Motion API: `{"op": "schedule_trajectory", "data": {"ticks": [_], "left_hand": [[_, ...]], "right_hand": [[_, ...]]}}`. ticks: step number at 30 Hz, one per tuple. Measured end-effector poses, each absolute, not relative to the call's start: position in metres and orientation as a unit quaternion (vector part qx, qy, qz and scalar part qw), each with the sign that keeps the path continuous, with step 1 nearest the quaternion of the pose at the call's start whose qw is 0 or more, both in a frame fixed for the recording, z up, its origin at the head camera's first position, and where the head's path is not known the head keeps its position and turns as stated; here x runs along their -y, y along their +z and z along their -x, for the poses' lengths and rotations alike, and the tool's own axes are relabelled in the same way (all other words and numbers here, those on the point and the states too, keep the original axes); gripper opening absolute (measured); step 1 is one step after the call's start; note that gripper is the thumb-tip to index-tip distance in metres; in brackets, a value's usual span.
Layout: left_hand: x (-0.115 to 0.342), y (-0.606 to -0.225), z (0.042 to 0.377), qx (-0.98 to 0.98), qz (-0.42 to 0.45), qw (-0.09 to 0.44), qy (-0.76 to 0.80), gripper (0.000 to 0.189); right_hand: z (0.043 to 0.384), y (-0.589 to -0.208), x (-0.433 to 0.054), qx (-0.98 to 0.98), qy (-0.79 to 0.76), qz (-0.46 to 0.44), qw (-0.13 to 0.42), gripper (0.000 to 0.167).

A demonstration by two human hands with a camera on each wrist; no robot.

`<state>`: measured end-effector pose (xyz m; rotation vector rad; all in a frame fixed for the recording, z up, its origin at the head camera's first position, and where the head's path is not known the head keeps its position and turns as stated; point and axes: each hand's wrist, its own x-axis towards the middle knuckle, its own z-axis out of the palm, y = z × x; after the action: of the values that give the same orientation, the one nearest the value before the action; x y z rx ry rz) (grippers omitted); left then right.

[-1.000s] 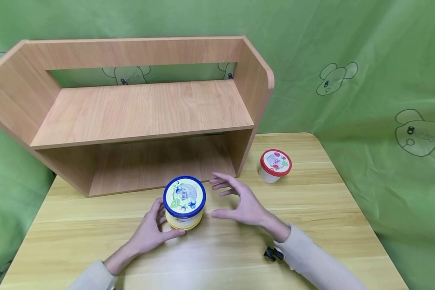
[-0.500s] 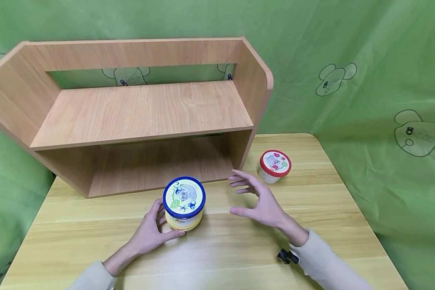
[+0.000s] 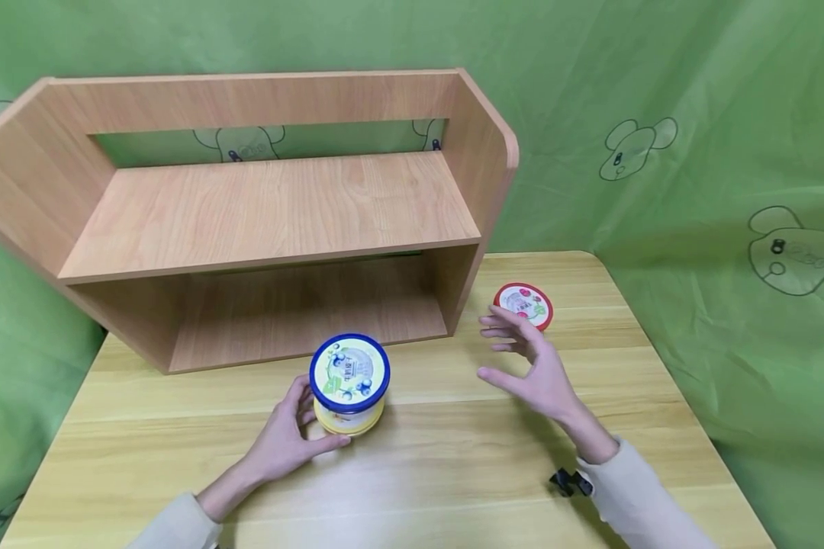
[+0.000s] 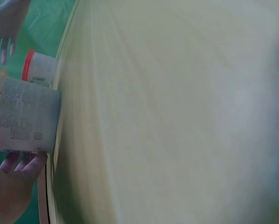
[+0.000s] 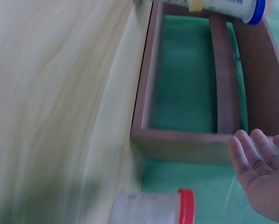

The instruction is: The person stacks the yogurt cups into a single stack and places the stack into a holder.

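Observation:
Two paper tubs stand stacked on the table. The upper one is a tub with a blue lid [image 3: 350, 374] printed with blueberries; beneath it is a tub with a yellow lid [image 3: 353, 425]. My left hand [image 3: 281, 438] grips the lower tub from the left, thumb at the front and fingers behind; its white printed wall [image 4: 27, 114] faces the left wrist camera. My right hand [image 3: 539, 374] is empty, fingers spread and loosely bent. In the head view it overlaps the front of a tub with a red lid [image 3: 524, 293], which lies sideways in the right wrist view.
A wooden two-tier shelf [image 3: 281, 213] stands behind the stack, its right side panel [image 3: 484, 130] close to the red-lidded tub. The wooden table [image 3: 412, 480] runs to a right edge beside green cloth [image 3: 700, 91], which hangs behind and around everything.
My right hand has moved right, away from the stacked tubs, to the red-lidded tub, and now covers part of it. My left hand and the stack have stayed in place.

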<state>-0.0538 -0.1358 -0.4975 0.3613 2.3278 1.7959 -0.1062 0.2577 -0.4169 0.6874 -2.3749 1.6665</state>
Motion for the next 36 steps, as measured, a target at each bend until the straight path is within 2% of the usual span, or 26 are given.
{"op": "schedule_trajectory", "data": {"ticks": [18, 36], "left_hand": [[0.134, -0.496, 0.055, -0.782, -0.116, 0.094, 0.605, 0.099], [0.136, -0.496, 0.054, -0.781, -0.121, 0.09, 0.607, 0.098]], "right_hand": [[0.127, -0.423, -0.317, 0.816, 0.534, -0.13, 0.178, 0.079], [0.152, -0.441, -0.352, 0.84, 0.51, -0.081, 0.168, 0.083]]}}
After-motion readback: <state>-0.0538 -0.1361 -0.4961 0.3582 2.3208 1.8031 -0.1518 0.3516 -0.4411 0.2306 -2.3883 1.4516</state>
